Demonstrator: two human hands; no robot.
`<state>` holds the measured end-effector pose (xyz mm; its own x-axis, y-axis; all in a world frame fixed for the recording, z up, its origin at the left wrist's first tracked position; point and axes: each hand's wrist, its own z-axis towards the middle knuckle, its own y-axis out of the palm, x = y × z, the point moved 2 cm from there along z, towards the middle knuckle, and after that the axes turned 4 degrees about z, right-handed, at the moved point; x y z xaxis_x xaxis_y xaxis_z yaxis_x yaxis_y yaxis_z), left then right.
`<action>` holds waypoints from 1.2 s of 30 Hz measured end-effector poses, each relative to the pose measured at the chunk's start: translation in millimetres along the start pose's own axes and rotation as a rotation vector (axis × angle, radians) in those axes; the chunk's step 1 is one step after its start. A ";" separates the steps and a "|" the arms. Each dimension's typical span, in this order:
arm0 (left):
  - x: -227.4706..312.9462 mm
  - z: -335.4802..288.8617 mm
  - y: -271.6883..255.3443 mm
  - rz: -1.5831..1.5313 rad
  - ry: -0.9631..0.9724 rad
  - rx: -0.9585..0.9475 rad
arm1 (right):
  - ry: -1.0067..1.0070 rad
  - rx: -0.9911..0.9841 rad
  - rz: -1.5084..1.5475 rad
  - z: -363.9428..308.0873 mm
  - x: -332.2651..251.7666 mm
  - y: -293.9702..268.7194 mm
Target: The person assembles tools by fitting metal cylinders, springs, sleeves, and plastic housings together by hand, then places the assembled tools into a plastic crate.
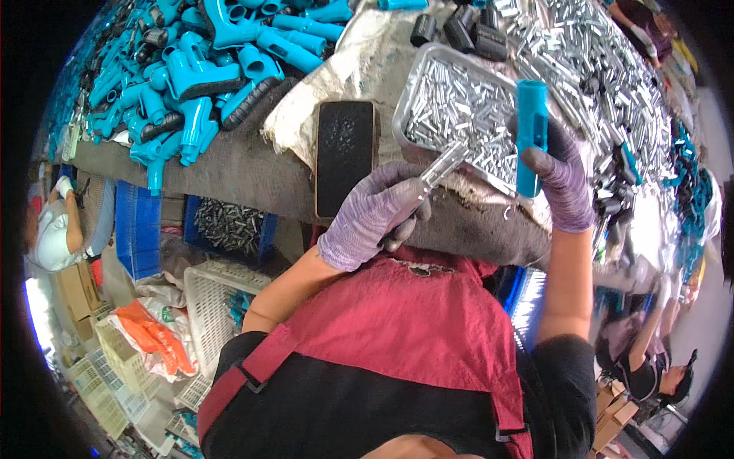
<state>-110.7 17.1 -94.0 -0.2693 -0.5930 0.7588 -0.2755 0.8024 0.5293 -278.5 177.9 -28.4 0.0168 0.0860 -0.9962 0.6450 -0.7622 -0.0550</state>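
My left hand [382, 210], in a purple knit glove with grey fingertips, is closed on a slim silver metal part [445, 164] that points up and to the right. My right hand [564, 172], gloved alike, grips a teal plastic tube [531, 138] held upright, its thumb across the front. Both hands are over the near edge of the workbench, apart from each other. Behind them a metal tray [401, 115] holds many small silver pins [459, 107]. Left of the tray lies a dark phone [345, 153], close to my left hand.
Teal plastic housings [191, 73] pile up at the far left. Loose silver metal parts [604, 84] heap at the right, with black pieces [474, 32] behind the tray. Below the bench stand a blue bin [229, 226] and a white crate [210, 306]. Other people [57, 226] work at both sides.
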 end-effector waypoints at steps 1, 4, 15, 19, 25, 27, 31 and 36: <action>-2.1 1.2 3.3 0.005 -0.024 -0.001 | 0.062 -0.078 0.004 -3.9 9.3 -10.2; -5.6 2.7 14.4 0.029 -0.058 -0.028 | 0.142 -0.136 0.104 -23.2 38.1 -22.4; -37.1 24.8 23.9 0.038 0.030 0.035 | -0.180 0.138 -0.699 -77.4 70.8 8.6; -41.6 25.7 23.8 0.049 0.056 0.041 | 0.035 0.047 -0.788 -78.1 72.8 27.8; -37.7 22.9 23.9 0.057 0.032 0.020 | 0.116 -0.131 -0.699 -75.4 65.0 28.1; -35.7 20.0 24.1 0.032 -0.017 -0.018 | 0.080 0.005 -0.428 -81.8 69.3 13.2; -31.0 7.1 23.5 0.027 -0.041 -0.020 | -0.049 0.516 0.058 -79.9 28.6 -42.2; -27.1 0.4 31.9 0.303 -0.176 -0.208 | 0.007 0.267 0.072 -75.9 18.0 -37.9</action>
<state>-112.6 58.7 -97.9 -0.4682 -0.3158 0.8252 0.0280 0.9282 0.3710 -244.6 257.0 -39.1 0.0609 0.0295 -0.9977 0.4176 -0.9086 -0.0014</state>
